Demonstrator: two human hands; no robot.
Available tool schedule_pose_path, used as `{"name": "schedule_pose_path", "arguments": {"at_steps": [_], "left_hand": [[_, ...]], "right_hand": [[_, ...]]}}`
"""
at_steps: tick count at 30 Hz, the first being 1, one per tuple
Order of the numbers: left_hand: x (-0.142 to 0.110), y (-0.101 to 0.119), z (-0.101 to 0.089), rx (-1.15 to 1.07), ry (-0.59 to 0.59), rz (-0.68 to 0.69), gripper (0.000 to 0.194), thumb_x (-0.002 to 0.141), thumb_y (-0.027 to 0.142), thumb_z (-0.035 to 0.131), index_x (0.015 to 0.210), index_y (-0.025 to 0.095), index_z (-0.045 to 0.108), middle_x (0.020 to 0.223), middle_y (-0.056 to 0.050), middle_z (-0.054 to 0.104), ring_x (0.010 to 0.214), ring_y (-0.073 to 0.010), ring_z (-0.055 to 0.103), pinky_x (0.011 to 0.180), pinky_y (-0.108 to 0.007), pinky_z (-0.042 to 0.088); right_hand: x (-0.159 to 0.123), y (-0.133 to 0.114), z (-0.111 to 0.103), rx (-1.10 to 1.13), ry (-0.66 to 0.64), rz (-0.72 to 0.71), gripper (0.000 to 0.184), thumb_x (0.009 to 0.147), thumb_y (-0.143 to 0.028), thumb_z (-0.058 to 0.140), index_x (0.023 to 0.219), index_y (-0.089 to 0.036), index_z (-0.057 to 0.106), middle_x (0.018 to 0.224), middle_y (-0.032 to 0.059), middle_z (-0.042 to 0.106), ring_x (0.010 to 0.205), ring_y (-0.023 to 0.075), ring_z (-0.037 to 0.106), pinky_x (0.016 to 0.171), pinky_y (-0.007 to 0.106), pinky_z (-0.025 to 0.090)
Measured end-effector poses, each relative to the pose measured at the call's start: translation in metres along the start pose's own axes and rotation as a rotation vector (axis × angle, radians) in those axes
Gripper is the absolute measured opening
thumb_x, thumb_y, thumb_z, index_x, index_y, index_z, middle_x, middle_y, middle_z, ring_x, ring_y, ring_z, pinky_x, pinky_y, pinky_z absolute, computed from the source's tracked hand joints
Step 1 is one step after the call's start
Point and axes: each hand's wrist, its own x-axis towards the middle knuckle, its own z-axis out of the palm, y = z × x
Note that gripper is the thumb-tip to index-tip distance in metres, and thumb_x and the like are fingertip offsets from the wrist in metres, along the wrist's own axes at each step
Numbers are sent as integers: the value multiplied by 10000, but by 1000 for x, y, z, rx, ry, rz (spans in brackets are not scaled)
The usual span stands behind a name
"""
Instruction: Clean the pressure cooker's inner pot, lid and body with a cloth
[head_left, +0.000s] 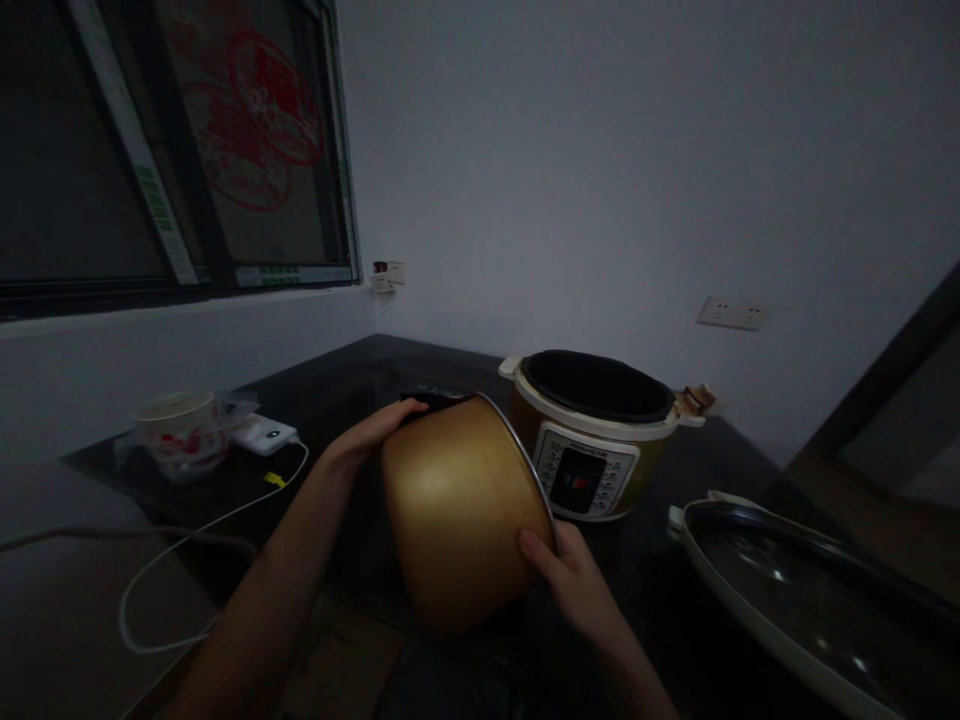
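Note:
A gold-coloured inner pot (465, 510) is tilted on its side in front of me, its silver rim facing right. My right hand (566, 565) grips the rim at the lower right, thumb on the outer wall and fingers hidden inside. My left hand (375, 428) is closed against the pot's upper left side, its fingers partly hidden behind it. Just beyond the pot stands the pressure cooker body (585, 455), uncovered, with a control panel facing me and a dark interior. To the right lies its detached lid (795, 590), the shiny underside showing.
On the dark countertop (360, 365) at left are a patterned bowl (180, 440) in plastic wrap and a white device (264, 434) with a white cable (217, 520). A dark object (431, 399) sits behind the pot. Wall sockets (731, 314) and a window (172, 150) border the counter.

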Motion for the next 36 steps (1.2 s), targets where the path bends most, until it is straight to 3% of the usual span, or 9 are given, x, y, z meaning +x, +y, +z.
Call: {"name": "schedule_pose_path", "arguments": {"at_steps": [3, 5, 7, 12, 17, 23, 28, 32, 36], "left_hand": [[-19, 22, 10, 284, -129, 289, 338, 769, 377, 541, 1015, 217, 708, 1040, -26, 729, 1079, -264, 609, 966, -358, 443], [-39, 31, 22, 570, -209, 549, 411, 837, 357, 450, 1182, 247, 645, 1282, -5, 625, 1268, -238, 487, 1096, -369, 323], [-60, 33, 37, 837, -108, 724, 471, 862, 308, 423, 1314, 248, 541, 1427, -8, 492, 1344, -207, 403, 1144, -394, 248], [-103, 14, 64, 1238, 132, 857, 596, 837, 204, 444, 1429, 197, 377, 1508, -48, 361, 1381, -206, 344, 1146, -455, 246], [-125, -12, 76, 1335, 67, 1047, 715, 760, 176, 510, 1451, 204, 327, 1535, -14, 307, 1423, -199, 245, 1181, -426, 115], [-114, -11, 69, 1325, 149, 1011, 667, 790, 146, 485, 1439, 228, 354, 1521, -22, 342, 1411, -209, 278, 1156, -441, 193], [-102, -2, 61, 1309, 169, 1003, 628, 813, 179, 497, 1426, 232, 374, 1497, -36, 391, 1386, -215, 330, 1131, -451, 268], [-98, -2, 61, 1297, 162, 988, 621, 810, 184, 504, 1417, 244, 389, 1492, -30, 400, 1383, -212, 337, 1139, -449, 260], [-88, 1, 51, 1252, 233, 916, 560, 850, 210, 473, 1405, 253, 410, 1483, -33, 414, 1365, -213, 369, 1132, -461, 270]], "right_hand": [[0, 0, 2, -10, 63, 3, 590, 661, -636, 701, 986, -145, 731, 1033, 119, 724, 1013, 317, 629, 875, 423, 498], [1, -1, 3, -18, 67, -18, 568, 688, -622, 688, 989, -142, 730, 1025, 119, 725, 1009, 317, 628, 869, 426, 501], [3, -3, 3, -2, 29, -42, 533, 731, -593, 667, 1015, -145, 722, 1015, 113, 727, 1013, 311, 628, 864, 421, 506], [6, -9, 4, 2, -119, -99, 443, 796, -528, 636, 1050, -174, 712, 996, 89, 727, 1008, 288, 628, 866, 392, 508], [16, -9, 6, -39, -85, -136, 486, 769, -589, 630, 976, -160, 726, 906, 71, 720, 919, 261, 628, 800, 357, 520], [31, -20, 14, 44, -169, -82, 466, 734, -582, 669, 942, -168, 715, 851, 41, 711, 813, 209, 638, 749, 313, 526], [41, -26, 15, 120, -304, -68, 475, 680, -492, 753, 1007, -153, 687, 909, 58, 720, 840, 203, 659, 825, 344, 517], [39, -15, 2, 102, -387, -30, 556, 614, -410, 817, 1094, -175, 661, 963, 59, 722, 910, 217, 660, 862, 365, 513], [36, 5, -8, -47, -420, -32, 478, 664, -409, 782, 1083, -201, 686, 1003, 52, 719, 1003, 235, 632, 925, 388, 484]]}}
